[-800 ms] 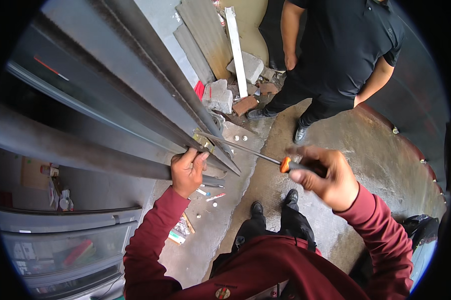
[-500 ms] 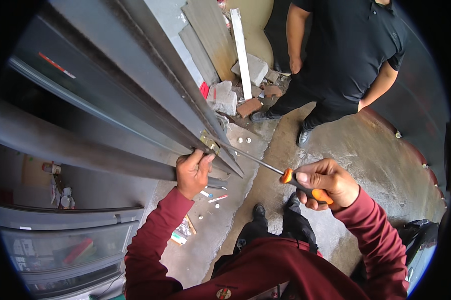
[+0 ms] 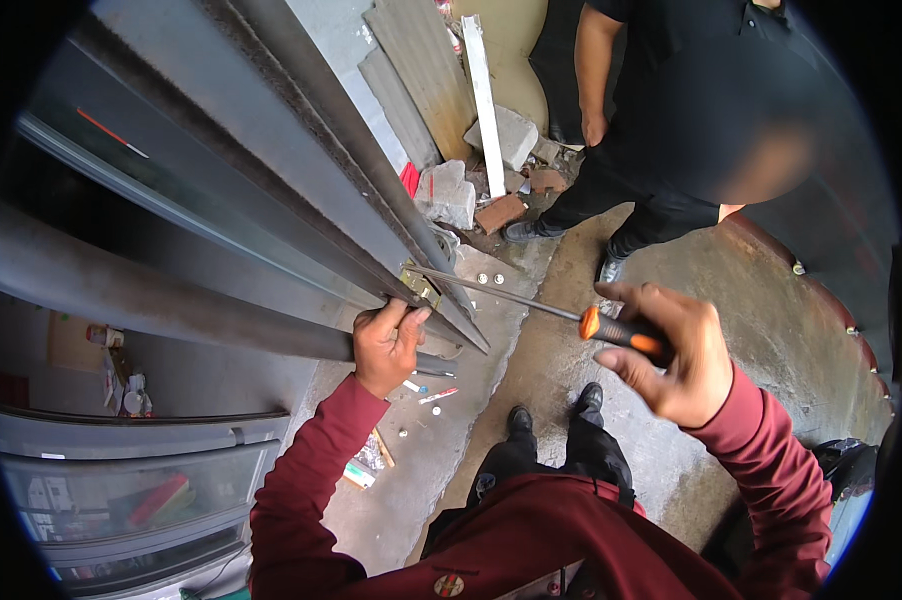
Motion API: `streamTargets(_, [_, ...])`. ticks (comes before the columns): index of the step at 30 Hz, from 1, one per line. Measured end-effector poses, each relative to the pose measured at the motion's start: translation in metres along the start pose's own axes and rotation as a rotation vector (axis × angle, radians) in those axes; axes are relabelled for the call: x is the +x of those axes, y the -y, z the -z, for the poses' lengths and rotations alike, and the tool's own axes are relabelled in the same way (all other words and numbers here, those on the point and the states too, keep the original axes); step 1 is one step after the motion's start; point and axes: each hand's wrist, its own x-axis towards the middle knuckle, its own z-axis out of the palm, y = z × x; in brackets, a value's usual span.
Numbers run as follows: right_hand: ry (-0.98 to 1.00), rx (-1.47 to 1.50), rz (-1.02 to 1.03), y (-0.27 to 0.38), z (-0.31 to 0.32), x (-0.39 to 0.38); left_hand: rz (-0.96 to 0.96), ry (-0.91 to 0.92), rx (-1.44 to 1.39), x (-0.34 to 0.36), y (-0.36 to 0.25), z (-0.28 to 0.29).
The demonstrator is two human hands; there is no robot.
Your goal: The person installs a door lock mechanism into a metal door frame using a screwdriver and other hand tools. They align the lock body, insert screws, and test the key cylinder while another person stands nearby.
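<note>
Left hand (image 3: 383, 352): thumb and fingers narrowed, closed on the lower edge of a long dark grey metal frame (image 3: 371, 260), just below a small brass-coloured plate (image 3: 423, 286). Whether my fingertips touch the plate too, I cannot tell. Just under that wrist, the end of a thick, rounded grey bar (image 3: 201, 300).

Right hand (image 3: 686, 350): fingers and thumb spread wide around the black-and-orange handle of a long steel-shanked screwdriver (image 3: 591, 322). Contact between palm and butt end hidden. Shank slants up-left; tip at the plate, on the frame's edge.

Room: to the right, damp brown-grey concrete floor (image 3: 771, 330) runs out to a dark red curved strip (image 3: 761, 250). Left side tight, frame and bar close against the forearm. A ragged concrete edge (image 3: 491, 395) passes left of my black shoes (image 3: 589, 398). Person in black (image 3: 651, 200) stands ahead, well apart from the screwdriver, beside broken grey blocks (image 3: 446, 195) and a reddish brick (image 3: 499, 214).
</note>
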Motion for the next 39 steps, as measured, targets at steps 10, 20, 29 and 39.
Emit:
streamTargets(10, [0.217, 0.557, -0.568, 0.003, 0.005, 0.001, -0.025, 0.001, -0.005, 0.000, 0.000, -0.001])
streamTargets(20, [0.282, 0.668, -0.664, 0.009, 0.007, 0.006, -0.006, 0.012, 0.010, -0.002, 0.001, 0.000])
streamTargets(29, [0.317, 0.327, -0.441, 0.007, 0.005, 0.004, -0.022, 0.004, 0.000, -0.002, 0.007, 0.000])
streamTargets(39, [0.051, -0.001, -0.016, 0.007, -0.014, 0.002, 0.025, 0.008, -0.008, -0.002, -0.002, -0.001])
